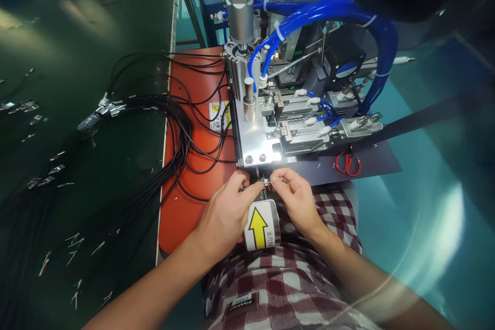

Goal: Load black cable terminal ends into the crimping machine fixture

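My left hand (228,211) is closed in a pinch at the front edge of the machine. A thin black cable (195,198) runs into it from the left. Just beyond its thumb, a small cable end (266,182) with shiny metal and a bit of red shows in the gap between my hands. My right hand (296,198) pinches at the other side of that end, thumb against forefinger. What exactly lies between those right fingertips is too small to make out. Beneath both hands is a white label (265,227) with a yellow arrow on the machine's front part.
The metal machine (251,136) with blue air hoses (328,10) stands directly ahead. Red-handled scissors (348,164) lie on its base at right. Left of the orange plate (181,227), a bundle of black cables (178,118) spreads over the dark table (127,175).
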Available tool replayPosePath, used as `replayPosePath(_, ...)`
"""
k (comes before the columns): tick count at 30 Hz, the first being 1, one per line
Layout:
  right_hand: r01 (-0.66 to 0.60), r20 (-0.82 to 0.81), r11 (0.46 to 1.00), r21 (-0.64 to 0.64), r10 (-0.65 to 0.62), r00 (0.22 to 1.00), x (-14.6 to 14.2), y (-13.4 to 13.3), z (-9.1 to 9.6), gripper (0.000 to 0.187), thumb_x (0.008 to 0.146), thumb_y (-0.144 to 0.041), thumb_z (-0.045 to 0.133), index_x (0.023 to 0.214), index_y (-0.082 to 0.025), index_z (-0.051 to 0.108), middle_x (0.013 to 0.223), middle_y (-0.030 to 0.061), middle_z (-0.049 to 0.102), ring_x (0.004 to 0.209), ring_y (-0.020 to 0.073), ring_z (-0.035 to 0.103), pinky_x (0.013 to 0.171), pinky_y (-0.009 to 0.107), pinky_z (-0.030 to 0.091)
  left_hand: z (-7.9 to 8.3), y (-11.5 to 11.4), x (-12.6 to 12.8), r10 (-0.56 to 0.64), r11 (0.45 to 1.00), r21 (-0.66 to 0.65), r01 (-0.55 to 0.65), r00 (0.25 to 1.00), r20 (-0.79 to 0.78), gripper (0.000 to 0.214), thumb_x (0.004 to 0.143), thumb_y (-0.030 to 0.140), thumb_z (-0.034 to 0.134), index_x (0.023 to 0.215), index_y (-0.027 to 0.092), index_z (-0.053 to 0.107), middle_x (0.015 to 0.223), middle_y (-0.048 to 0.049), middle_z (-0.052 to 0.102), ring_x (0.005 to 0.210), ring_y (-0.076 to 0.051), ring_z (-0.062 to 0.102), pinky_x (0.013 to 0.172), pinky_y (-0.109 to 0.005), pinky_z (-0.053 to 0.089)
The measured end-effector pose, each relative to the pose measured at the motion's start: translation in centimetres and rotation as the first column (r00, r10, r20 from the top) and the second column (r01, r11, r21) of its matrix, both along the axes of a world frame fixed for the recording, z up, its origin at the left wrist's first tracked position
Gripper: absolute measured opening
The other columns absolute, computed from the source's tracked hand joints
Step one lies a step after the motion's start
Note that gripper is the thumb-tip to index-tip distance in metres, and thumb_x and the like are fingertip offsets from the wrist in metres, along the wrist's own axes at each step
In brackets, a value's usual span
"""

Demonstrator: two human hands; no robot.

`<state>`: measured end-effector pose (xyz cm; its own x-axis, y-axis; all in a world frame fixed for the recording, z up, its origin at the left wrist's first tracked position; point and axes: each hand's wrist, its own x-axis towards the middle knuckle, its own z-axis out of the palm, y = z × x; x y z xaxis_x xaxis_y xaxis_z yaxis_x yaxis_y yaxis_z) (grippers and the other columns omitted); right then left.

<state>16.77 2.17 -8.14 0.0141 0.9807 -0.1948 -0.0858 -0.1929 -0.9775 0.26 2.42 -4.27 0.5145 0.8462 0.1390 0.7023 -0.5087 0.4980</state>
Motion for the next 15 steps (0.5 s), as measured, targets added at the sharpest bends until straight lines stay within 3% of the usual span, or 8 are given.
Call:
replayPosePath(8, 0.026, 0.209, 0.999, 0.038, -0.033, 0.977, -0.3, -0.4, -0.1, 0.012, 0.088, -0.030, 0.052, 0.080, -0.020, 0.053, 0.066, -0.0034, 0.049, 0.055, 0.0118, 0.043, 0.052, 0.025, 0.036, 0.0, -0.1, -0.1, -0.004, 1.000, 0.000, 0.004, 1.000, -0.002, 0.025, 0.091, 0.014, 0.044, 0.105, 0.014, 0.065, 0.089, -0.0061, 0.048, 0.075, -0.017, 0.054, 0.062, -0.028, 0.051)
replayPosePath(13, -0.099, 0.212, 0.978, -0.184, 0.138, 0.968, 0.8, 0.6, 1.4, 0.016, 0.084, -0.032, 0.052, 0.076, -0.018, 0.056, 0.065, -0.0011, 0.054, 0.058, 0.0136, 0.049, 0.053, 0.025, 0.039, 0.1, 0.0, 0.0, -0.002, 0.999, 0.050, 0.004, 0.999, -0.035, 0.029, 0.091, 0.013, 0.043, 0.108, 0.013, 0.066, 0.089, -0.0079, 0.051, 0.075, -0.018, 0.054, 0.062, -0.028, 0.050)
replayPosePath(15, -0.103, 0.310, 0.979, -0.178, 0.155, 0.938, 1.3, 0.8, 1.8, 0.017, 0.085, -0.032, 0.053, 0.078, -0.017, 0.059, 0.068, 0.0006, 0.059, 0.059, 0.0144, 0.051, 0.055, 0.026, 0.040, 0.1, 0.1, -0.1, 0.003, 0.997, 0.073, 0.000, 0.999, -0.045, 0.029, 0.091, 0.014, 0.044, 0.109, 0.014, 0.067, 0.088, -0.0081, 0.052, 0.075, -0.019, 0.053, 0.062, -0.029, 0.049)
